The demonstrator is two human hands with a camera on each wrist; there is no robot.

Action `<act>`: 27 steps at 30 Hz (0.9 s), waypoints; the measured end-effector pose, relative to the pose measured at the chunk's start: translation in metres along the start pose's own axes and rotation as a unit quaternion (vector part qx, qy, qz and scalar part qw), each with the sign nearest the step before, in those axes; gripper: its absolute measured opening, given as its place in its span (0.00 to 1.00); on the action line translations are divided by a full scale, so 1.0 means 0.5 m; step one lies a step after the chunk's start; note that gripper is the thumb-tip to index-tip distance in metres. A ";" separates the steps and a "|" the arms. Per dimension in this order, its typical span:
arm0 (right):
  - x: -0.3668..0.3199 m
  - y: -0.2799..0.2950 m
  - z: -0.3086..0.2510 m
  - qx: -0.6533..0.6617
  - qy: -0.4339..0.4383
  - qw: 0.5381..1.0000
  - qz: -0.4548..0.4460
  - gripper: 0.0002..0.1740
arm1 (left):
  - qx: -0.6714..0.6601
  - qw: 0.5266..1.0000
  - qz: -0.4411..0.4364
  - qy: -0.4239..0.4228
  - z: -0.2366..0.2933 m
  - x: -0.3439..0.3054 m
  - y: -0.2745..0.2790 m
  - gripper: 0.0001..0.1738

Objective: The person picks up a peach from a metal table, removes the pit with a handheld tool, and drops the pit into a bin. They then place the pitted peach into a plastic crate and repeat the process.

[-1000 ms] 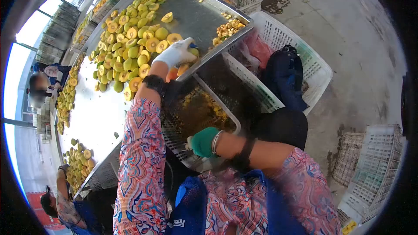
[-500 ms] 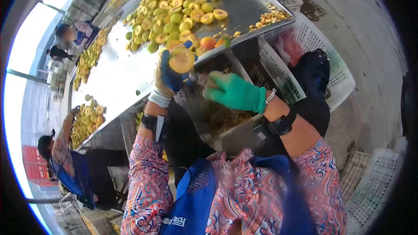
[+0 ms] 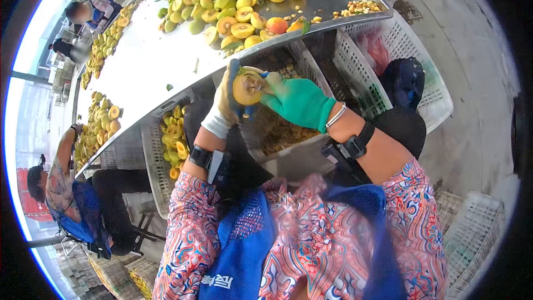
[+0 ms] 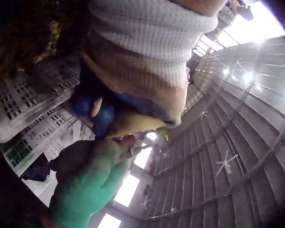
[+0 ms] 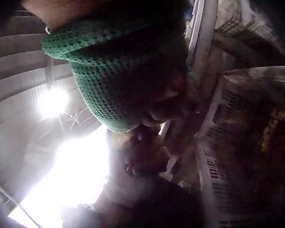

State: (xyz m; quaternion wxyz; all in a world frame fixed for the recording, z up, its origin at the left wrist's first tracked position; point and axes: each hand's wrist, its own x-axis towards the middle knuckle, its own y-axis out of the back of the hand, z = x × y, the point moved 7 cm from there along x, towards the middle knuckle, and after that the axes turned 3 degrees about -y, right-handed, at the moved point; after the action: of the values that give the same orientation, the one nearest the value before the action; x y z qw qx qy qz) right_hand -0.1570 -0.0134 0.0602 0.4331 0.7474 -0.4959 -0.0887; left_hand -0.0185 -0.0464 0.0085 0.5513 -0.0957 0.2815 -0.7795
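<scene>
In the head view a halved yellow fruit [image 3: 246, 90] is gripped by my left hand [image 3: 223, 100], in a white glove with blue fingers, cut face up. My right hand [image 3: 300, 101], gloved in green, meets the fruit's right side with curled fingers; a small tool or pit at its fingertips is too blurred to tell. The left wrist view shows the fruit's edge [image 4: 135, 124] between my left hand [image 4: 133, 76] and my green-gloved right hand [image 4: 88, 178]. In the right wrist view my right hand [image 5: 118, 71] is dark against the fruit.
Halved fruits [image 3: 222, 3] cover part of the metal table [image 3: 150, 69], with pits [image 3: 361, 8] near its edge. Crates stand below, one with fruit halves [image 3: 175, 139], another with pale bits [image 3: 283, 141]. A white crate [image 3: 436, 91] is at right; people sit at left.
My left hand has left the pile on the table with a fruit half and come back towards my body. My right hand has risen from the crate to meet it.
</scene>
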 end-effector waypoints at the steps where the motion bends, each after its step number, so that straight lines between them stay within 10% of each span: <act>1: -0.001 -0.006 0.001 0.012 -0.006 1.000 -0.013 0.20 | 0.012 0.999 0.028 -0.010 -0.004 -0.001 -0.004 0.38; 14: -0.032 -0.055 0.013 0.045 -0.108 0.989 -0.092 0.18 | 0.140 0.987 0.022 0.079 -0.038 0.016 0.070 0.33; 18: -0.021 -0.051 0.043 0.145 -0.119 0.982 -0.013 0.16 | -0.032 0.999 -0.015 -0.010 0.016 -0.007 -0.035 0.39; 27: -0.007 -0.096 0.034 0.240 -0.167 0.956 0.007 0.13 | 0.249 0.916 0.171 -0.264 0.023 -0.022 -0.015 0.18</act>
State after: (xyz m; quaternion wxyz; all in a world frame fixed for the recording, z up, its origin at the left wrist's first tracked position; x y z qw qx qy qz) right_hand -0.1363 -0.0137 0.0138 0.1525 0.8004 -0.5730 -0.0879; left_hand -0.0148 -0.0384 0.0240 0.7365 -0.1083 -0.0654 -0.6645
